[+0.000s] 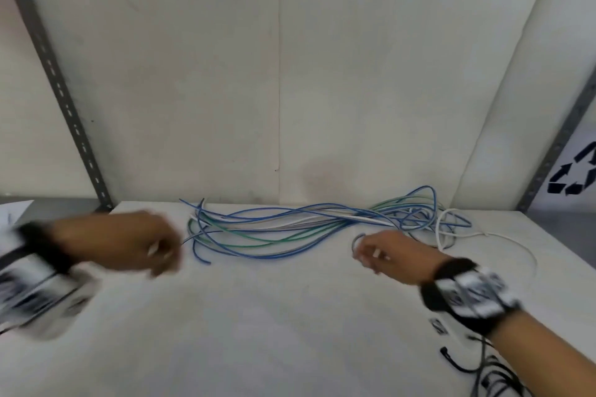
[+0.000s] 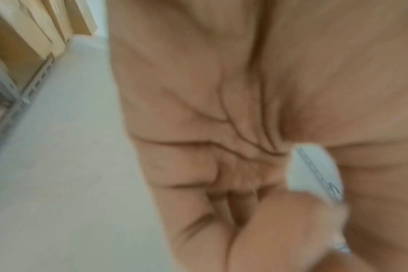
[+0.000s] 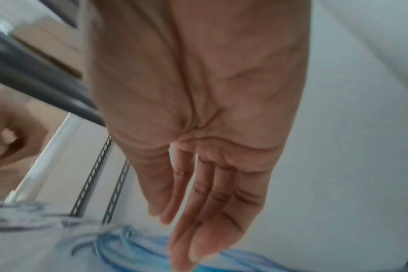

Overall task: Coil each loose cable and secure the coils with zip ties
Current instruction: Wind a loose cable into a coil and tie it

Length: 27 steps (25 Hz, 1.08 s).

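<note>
A loose tangle of blue, green, white and grey cables (image 1: 290, 226) lies along the back of the white table (image 1: 290, 332). A white cable (image 1: 516, 245) trails out of it to the right. My left hand (image 1: 161, 255) hovers left of the tangle, blurred. Its fingers are curled toward the palm in the left wrist view (image 2: 291, 211), and I make out nothing held in them. My right hand (image 1: 362, 251) reaches in from the right with straight fingers (image 3: 182, 230) over the blue cables (image 3: 128, 246). Its fingertips sit at a small grey cable loop (image 1: 356, 240).
Thin black ties or cords (image 1: 467, 364) lie under my right forearm at the near right. Slotted grey shelf uprights stand at the left (image 1: 64, 100) and right (image 1: 564, 126). A sheet of paper (image 1: 13, 213) lies at the far left. Cardboard boxes (image 2: 23, 36) stand beyond the shelf.
</note>
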Each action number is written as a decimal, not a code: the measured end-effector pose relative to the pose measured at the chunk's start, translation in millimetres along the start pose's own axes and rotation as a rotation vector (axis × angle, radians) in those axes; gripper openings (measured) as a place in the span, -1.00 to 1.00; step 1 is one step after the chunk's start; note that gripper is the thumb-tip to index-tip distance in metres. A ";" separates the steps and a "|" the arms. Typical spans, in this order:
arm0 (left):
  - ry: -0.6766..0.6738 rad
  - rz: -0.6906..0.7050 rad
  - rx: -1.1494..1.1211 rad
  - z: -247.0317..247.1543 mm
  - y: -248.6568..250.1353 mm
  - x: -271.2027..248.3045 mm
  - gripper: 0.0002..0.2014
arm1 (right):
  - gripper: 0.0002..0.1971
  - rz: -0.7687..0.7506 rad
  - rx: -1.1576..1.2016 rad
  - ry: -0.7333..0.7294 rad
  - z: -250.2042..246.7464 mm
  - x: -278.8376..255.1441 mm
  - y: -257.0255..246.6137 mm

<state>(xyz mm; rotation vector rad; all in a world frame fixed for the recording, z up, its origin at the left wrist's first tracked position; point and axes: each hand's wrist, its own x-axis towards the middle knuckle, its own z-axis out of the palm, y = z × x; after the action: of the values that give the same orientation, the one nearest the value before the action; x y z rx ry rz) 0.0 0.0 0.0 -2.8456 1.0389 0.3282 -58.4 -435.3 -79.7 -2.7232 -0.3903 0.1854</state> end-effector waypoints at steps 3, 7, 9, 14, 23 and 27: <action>0.230 0.041 -0.284 9.0 27.1 105.0 -0.77 | -0.70 0.110 -0.084 0.034 35.4 85.8 11.3; 0.225 -0.014 -0.434 81.2 57.8 188.3 -0.66 | -0.53 0.116 -0.152 0.054 70.3 131.5 5.6; 0.188 -0.029 -0.401 98.9 66.0 203.5 -0.55 | -0.58 0.144 -0.241 0.023 78.8 137.8 8.4; 0.184 -0.094 -0.385 119.8 68.9 209.1 -0.56 | -0.81 0.131 -0.230 0.058 81.6 133.4 7.1; 0.634 -0.016 -0.514 70.2 77.3 177.7 -0.68 | -0.91 -0.079 0.113 0.395 50.9 107.8 -9.3; 0.917 0.056 -0.835 17.0 72.1 150.5 -0.69 | -0.89 0.165 0.135 0.372 50.9 104.3 22.4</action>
<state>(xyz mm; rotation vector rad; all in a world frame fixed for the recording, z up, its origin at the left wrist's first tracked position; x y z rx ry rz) 62.7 -146.4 -52.7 -3.8271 1.3150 -0.8399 37.3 -406.5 -142.9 -2.5798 -0.0452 -0.2413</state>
